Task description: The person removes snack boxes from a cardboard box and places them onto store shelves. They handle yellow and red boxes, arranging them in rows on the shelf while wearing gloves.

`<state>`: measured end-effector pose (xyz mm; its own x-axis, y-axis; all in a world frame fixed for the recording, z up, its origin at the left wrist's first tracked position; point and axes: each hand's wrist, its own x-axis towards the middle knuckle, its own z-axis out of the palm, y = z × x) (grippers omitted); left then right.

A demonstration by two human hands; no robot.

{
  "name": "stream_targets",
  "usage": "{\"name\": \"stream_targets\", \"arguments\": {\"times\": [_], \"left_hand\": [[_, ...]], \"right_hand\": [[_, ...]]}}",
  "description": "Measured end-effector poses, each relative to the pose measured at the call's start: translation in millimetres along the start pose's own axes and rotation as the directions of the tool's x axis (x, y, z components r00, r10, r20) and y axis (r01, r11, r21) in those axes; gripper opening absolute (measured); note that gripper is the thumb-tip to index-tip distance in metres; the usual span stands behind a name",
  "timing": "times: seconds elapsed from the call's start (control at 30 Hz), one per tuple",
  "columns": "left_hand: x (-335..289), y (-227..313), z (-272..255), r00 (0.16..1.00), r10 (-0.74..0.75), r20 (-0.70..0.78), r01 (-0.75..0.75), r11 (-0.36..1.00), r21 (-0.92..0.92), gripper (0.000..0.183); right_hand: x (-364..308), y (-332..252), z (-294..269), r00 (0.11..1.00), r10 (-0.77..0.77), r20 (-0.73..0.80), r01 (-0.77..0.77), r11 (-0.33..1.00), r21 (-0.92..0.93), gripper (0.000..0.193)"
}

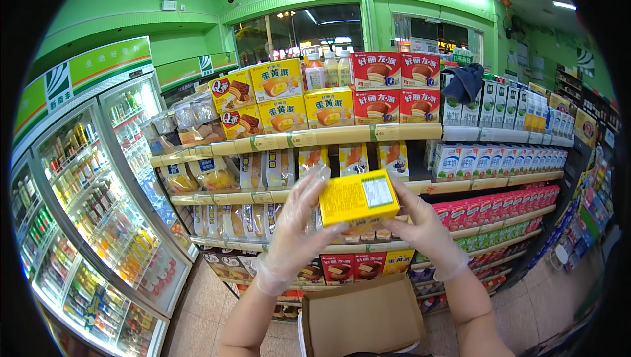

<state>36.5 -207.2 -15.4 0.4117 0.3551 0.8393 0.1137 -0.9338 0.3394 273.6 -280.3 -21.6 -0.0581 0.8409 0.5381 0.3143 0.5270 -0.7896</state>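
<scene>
A yellow snack carton (pixel 343 198) with a white printed panel is held up in front of the shelves, tilted so that its broad printed face shows. My left hand (pixel 297 216), in a clear plastic glove, grips its left end with the thumb along the lower edge. Around the right end are the fingers of my right hand (pixel 424 229), gloved the same way. Behind it, on the top shelf, similar yellow cartons (pixel 330 107) stand beside stacked red pie cartons (pixel 376 106). Below my forearms is an open cardboard box (pixel 368 314), its brown inside showing.
Packaged bread (pixel 213 172) fills the second shelf. Milk cartons (pixel 460 162) and pink drink packs (pixel 493 209) line the right side. A dark cloth (pixel 464 83) lies over the upper right cartons. Glass-door drink coolers (pixel 98 219) stand at left, beside the tiled floor (pixel 197 304).
</scene>
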Motion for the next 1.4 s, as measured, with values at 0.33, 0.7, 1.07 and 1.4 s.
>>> {"name": "stream_targets", "arguments": {"times": [0.33, 0.7, 1.07, 1.4], "left_hand": [[51, 22, -29, 0.805, -0.578, 0.133, 0.523, 0.587, -0.618, 0.060], [58, 17, -33, 0.768, -0.635, 0.090, 0.529, 0.549, -0.647, 0.054], [107, 20, -58, 0.966, -0.251, 0.065, 0.252, 0.846, -0.470, 0.061], [210, -75, -84, 0.986, 0.158, -0.058, -0.128, 0.927, 0.352, 0.040]], "right_hand": [[51, -23, -15, 0.976, 0.207, 0.073, -0.218, 0.951, 0.219, 0.064], [72, -35, -30, 0.960, 0.245, 0.135, -0.263, 0.955, 0.137, 0.081], [124, -125, -51, 0.951, 0.015, 0.309, 0.161, 0.829, -0.536, 0.069], [244, -136, -69, 0.785, -0.620, -0.005, 0.381, 0.490, -0.784, 0.057]]}}
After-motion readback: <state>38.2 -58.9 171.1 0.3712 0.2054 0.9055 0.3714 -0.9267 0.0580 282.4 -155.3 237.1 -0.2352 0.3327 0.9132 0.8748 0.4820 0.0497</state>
